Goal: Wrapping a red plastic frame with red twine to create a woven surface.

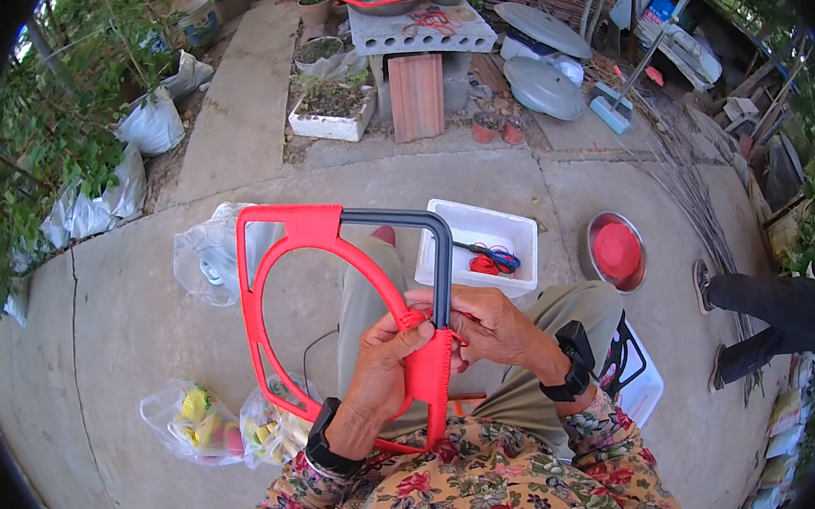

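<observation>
Right now both hands meet at the centre of the view, on a metal frame point(334, 300) half wrapped in red cord. Its upper bar and right side are still bare dark grey, and a red hoop curves inside it. The left hand point(384, 368) has its fingers closed around the red-wrapped lower right part of the frame, holding it upright above the lap. The right hand point(491, 325), at about three o'clock from the left one and touching it, has its fingertips pinched together against the grey bar where the red wrapping ends. Each wrist wears a black band.

Beyond the knees, at one o'clock from the hands, a white foam box point(484, 238) sits on the concrete with red and blue cord inside. Further toward three o'clock lies a metal bowl point(616, 251) with a red lid in it. At eight o'clock, two clear plastic bags point(224, 426) lie on the ground. Another person's legs point(761, 306) show at the right edge.
</observation>
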Available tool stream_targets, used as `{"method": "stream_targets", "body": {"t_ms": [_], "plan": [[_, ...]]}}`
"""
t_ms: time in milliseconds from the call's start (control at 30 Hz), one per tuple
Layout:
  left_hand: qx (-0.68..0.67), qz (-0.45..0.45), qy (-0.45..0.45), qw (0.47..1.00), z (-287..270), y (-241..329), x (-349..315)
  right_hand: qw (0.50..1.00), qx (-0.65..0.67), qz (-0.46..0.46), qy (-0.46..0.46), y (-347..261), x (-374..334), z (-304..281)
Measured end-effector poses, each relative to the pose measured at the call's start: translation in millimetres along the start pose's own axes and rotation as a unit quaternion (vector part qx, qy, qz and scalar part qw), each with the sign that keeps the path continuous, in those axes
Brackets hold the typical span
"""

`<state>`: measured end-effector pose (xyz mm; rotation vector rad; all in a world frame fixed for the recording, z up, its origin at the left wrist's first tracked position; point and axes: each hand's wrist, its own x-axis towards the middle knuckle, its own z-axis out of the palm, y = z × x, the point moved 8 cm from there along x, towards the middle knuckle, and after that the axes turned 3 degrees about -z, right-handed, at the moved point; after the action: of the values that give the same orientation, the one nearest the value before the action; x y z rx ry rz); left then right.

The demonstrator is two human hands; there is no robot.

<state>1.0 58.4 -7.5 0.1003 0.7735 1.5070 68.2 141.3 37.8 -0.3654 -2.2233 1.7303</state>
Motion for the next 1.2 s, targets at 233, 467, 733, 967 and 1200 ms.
{"method": "stream_targets", "body": {"t_ms": [233,467,733,967,1200], "plan": [[-0.016,-0.006,0.047,0.999,-7,-3,1,0.982,-0.085,-0.062,0.155,-20,-22,-43],[0.009,0.010,0.045,0.999,-6,-7,8,0.970,-0.185,-0.035,0.152,-16,-50,-23],[0.005,0.005,0.052,0.999,-20,-17,14,0.910,-0.183,0.008,0.371,-11,-76,-69],[0.011,0.044,0.064,0.997,-13,-18,19,0.878,-0.376,-0.275,0.111,-85,-1,-6],[0.055,0.074,0.056,0.994,-11,-16,18,0.867,-0.424,-0.240,0.104,-63,1,5]]}}
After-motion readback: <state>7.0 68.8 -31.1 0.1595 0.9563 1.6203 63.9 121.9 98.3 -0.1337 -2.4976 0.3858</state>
